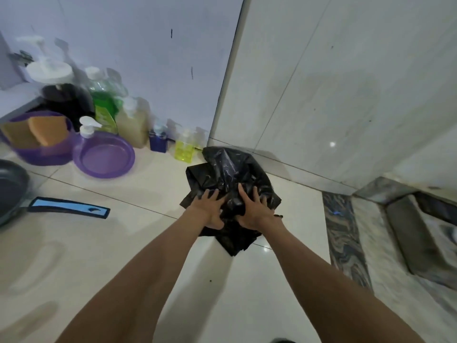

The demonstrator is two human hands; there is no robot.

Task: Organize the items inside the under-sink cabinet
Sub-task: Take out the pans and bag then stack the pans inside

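Note:
A crumpled black plastic bag (226,169) lies low over the pale tiled floor (138,233), near the corner where the wall meets a white tiled panel. Both my hands are on its near part. My left hand (210,210) has its fingers spread over the plastic and its thumb hooked under a fold. My right hand (254,211) clutches the bag beside it, thumb dug into the bunched middle. A loose tail of the bag hangs below my wrists.
Along the wall at left stand a yellow bottle (184,149), a small blue bottle (158,142), a beige jug (132,122), a green bottle (105,105), a purple plate (106,158) and a purple bowl (39,144) holding sponges. A frying pan (11,189) with a blue handle (69,206) lies far left. A marble step (346,238) runs at right.

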